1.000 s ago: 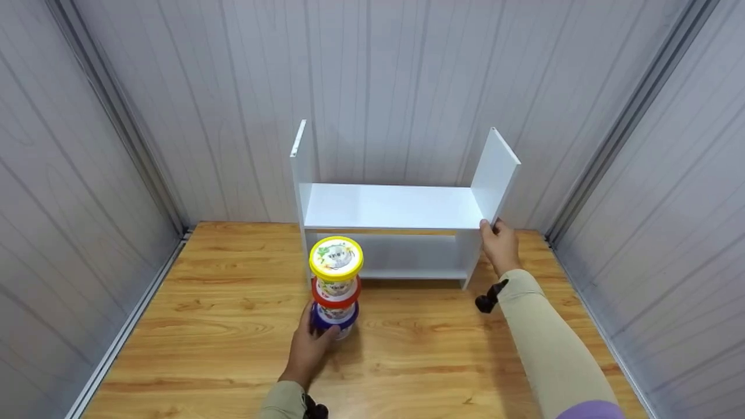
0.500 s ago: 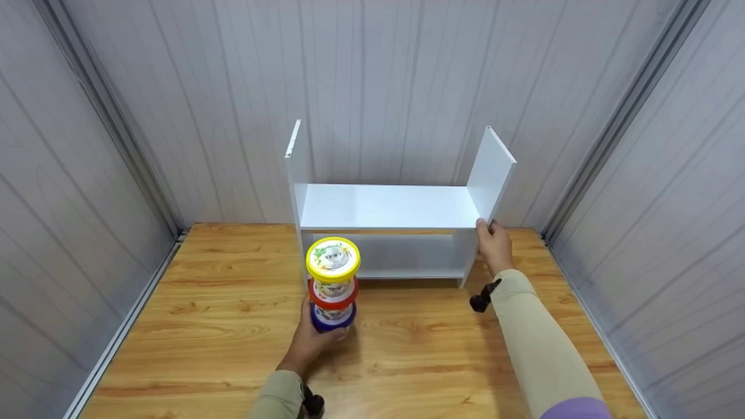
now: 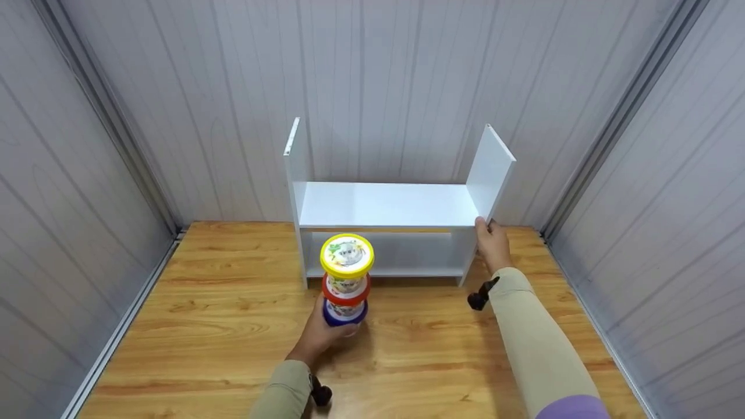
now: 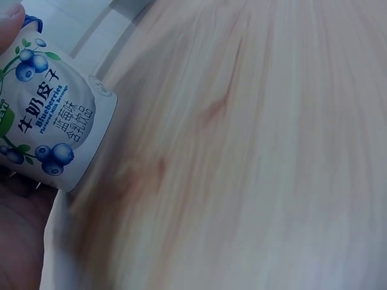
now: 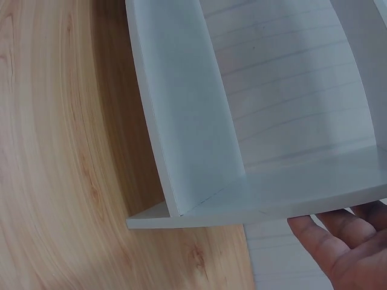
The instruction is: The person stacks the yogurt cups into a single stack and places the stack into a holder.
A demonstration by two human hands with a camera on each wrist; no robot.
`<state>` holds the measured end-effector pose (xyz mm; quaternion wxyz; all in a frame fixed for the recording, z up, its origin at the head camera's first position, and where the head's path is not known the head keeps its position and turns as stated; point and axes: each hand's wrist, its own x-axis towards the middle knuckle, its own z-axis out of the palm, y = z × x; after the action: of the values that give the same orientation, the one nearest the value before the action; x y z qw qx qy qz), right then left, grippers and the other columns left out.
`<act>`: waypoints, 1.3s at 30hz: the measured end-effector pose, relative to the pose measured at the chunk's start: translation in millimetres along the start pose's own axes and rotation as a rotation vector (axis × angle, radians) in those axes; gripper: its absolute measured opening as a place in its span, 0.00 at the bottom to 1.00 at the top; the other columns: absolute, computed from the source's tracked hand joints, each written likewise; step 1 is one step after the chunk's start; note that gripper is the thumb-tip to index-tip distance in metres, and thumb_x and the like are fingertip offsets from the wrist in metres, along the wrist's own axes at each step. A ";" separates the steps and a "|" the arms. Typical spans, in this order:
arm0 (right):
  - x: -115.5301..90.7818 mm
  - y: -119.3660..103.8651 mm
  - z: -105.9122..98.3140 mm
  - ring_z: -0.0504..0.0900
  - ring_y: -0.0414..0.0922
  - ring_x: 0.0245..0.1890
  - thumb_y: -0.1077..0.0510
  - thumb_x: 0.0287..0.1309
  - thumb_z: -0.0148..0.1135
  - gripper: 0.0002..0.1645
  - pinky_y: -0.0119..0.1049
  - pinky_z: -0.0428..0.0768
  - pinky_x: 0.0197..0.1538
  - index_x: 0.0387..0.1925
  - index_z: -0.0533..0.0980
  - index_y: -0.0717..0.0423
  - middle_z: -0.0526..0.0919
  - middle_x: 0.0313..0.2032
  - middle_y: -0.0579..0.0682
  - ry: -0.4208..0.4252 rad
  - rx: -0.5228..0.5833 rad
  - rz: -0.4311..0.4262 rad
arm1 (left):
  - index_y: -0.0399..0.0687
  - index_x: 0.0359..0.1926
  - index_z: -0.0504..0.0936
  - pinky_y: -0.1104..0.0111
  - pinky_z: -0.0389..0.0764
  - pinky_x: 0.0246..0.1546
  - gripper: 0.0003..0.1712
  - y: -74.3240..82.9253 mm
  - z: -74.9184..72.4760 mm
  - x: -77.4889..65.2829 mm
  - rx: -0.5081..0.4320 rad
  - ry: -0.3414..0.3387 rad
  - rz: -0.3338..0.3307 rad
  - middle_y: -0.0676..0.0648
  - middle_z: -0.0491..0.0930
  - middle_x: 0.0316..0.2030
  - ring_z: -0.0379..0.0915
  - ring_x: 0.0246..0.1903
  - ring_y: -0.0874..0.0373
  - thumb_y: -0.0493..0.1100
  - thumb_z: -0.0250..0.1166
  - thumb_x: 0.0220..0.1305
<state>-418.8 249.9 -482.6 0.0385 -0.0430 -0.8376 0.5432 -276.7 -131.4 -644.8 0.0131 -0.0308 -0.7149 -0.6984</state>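
Three small tubs stand stacked: a yellow-lidded tub (image 3: 347,256) on top, a red-lidded tub (image 3: 347,295) in the middle and a blue-lidded tub (image 3: 344,319) at the bottom. My left hand (image 3: 319,336) grips the bottom one, its thumb across the near side. In the left wrist view this blueberry milk-drink tub (image 4: 51,115) shows printed blueberries and lies close over the wood. A white two-tier shelf (image 3: 387,205) stands behind the stack. With the thumb in front and fingers outside, my right hand (image 3: 493,244) holds its right side panel (image 3: 492,166) at the upper board.
The wooden tabletop (image 3: 233,343) carries the shelf. Panelled walls rise at the back (image 3: 372,75), left (image 3: 70,192) and right (image 3: 652,192). Below the upper board lies a lower board (image 3: 419,272); the stack overlaps its left part in the head view.
My left hand has carried the stack of tubs a little to the right and slightly nearer the shelf. My right hand keeps its hold on the side panel. The head view has shifted slightly.
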 end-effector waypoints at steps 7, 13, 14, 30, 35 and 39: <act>-0.6 -0.7 1.2 0.64 0.59 0.71 0.34 0.74 0.40 0.44 0.56 0.69 0.70 0.76 0.58 0.59 0.62 0.73 0.63 0.012 0.018 -0.005 | 0.68 0.77 0.51 0.44 0.62 0.71 0.67 -0.7 16.1 7.6 -0.025 -0.048 -0.002 0.50 0.67 0.68 0.62 0.69 0.46 0.42 0.85 0.42; -1.0 -1.5 2.7 0.66 0.60 0.69 0.35 0.74 0.40 0.43 0.55 0.69 0.69 0.73 0.62 0.63 0.64 0.71 0.65 0.028 -0.009 -0.028 | 0.61 0.77 0.50 0.44 0.66 0.69 0.67 0.7 24.3 11.5 -0.007 -0.070 0.004 0.46 0.67 0.68 0.65 0.67 0.44 0.44 0.85 0.43; -1.0 -1.4 2.7 0.66 0.60 0.69 0.35 0.74 0.40 0.43 0.55 0.70 0.69 0.73 0.63 0.64 0.65 0.71 0.66 0.030 -0.017 -0.034 | 0.61 0.77 0.51 0.45 0.66 0.69 0.67 0.7 25.3 12.0 -0.010 -0.072 0.010 0.46 0.67 0.68 0.65 0.67 0.44 0.43 0.85 0.43; -1.4 -1.7 2.3 0.64 0.59 0.71 0.37 0.74 0.41 0.42 0.53 0.64 0.73 0.73 0.62 0.64 0.66 0.71 0.65 0.047 -0.009 -0.040 | 0.57 0.76 0.54 0.44 0.64 0.70 0.65 15.4 40.8 21.8 -0.021 -0.113 -0.016 0.45 0.69 0.67 0.66 0.66 0.44 0.43 0.85 0.43; -1.5 -1.0 1.7 0.61 0.59 0.73 0.35 0.74 0.39 0.44 0.54 0.62 0.74 0.76 0.58 0.62 0.62 0.73 0.64 0.029 -0.016 -0.030 | 0.58 0.75 0.57 0.45 0.65 0.70 0.60 27.4 42.9 26.2 -0.019 -0.137 0.002 0.46 0.70 0.65 0.67 0.65 0.46 0.43 0.84 0.45; -1.6 -0.4 1.1 0.61 0.60 0.72 0.34 0.74 0.38 0.45 0.55 0.63 0.74 0.76 0.57 0.62 0.62 0.73 0.64 0.019 -0.022 -0.022 | 0.55 0.75 0.57 0.47 0.66 0.69 0.60 35.0 44.8 30.8 -0.007 -0.151 0.049 0.45 0.71 0.65 0.68 0.64 0.46 0.42 0.83 0.46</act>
<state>-417.4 248.6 -482.7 0.0520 -0.0395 -0.8437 0.5329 -304.2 -85.1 -609.0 -0.0241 -0.1009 -0.7106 -0.6960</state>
